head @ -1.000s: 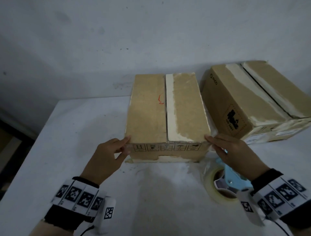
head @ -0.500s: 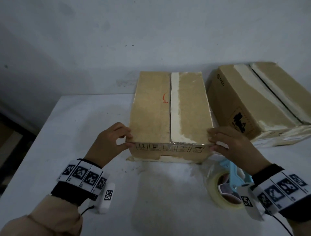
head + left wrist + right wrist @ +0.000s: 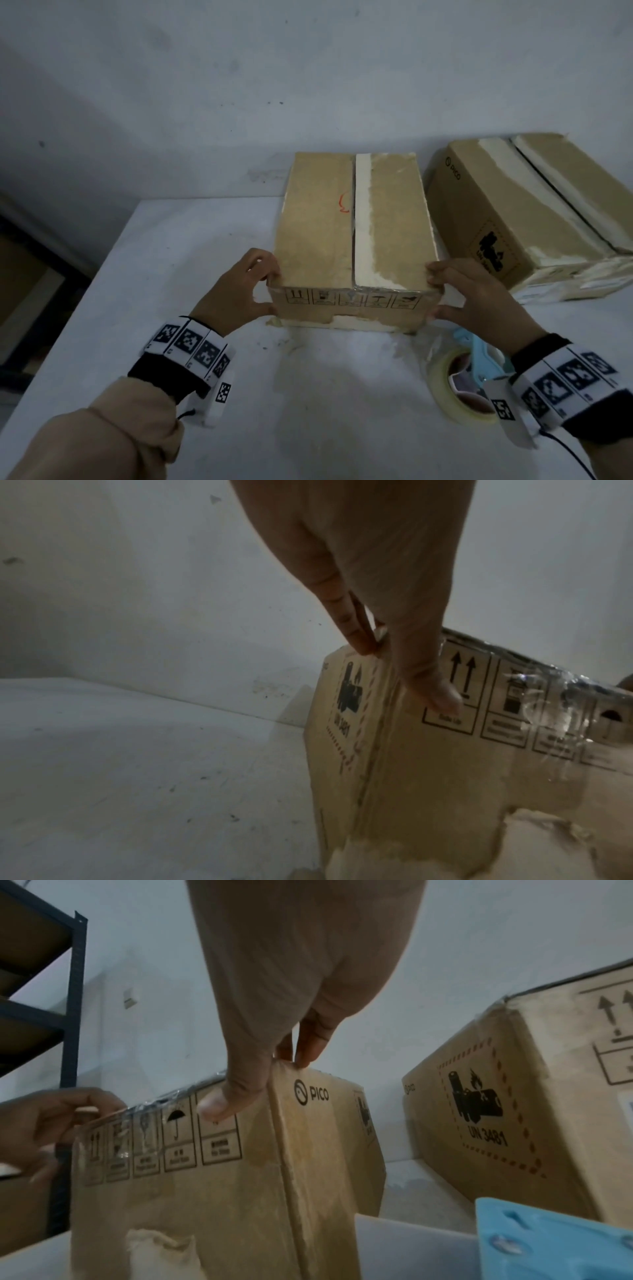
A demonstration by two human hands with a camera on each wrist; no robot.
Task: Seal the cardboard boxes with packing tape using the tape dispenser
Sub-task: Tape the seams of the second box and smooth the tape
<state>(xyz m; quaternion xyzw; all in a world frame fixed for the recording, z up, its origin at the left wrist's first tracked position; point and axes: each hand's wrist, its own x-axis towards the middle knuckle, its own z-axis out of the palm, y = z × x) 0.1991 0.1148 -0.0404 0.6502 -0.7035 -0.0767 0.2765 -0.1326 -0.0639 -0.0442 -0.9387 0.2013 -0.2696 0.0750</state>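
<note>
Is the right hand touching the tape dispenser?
Apart. In the head view the right hand grips the box corner, while the tape dispenser lies on the table below the wrist.

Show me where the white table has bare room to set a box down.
Bare: the white table left of the brown cardboard box, and the near strip between both wrists. Crowded: right side, where the blue tape dispenser and second cardboard box sit close together.

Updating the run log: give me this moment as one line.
left hand: grips near box left front corner | right hand: grips right front corner | tape dispenser: on table, untouched | second box: right
</note>
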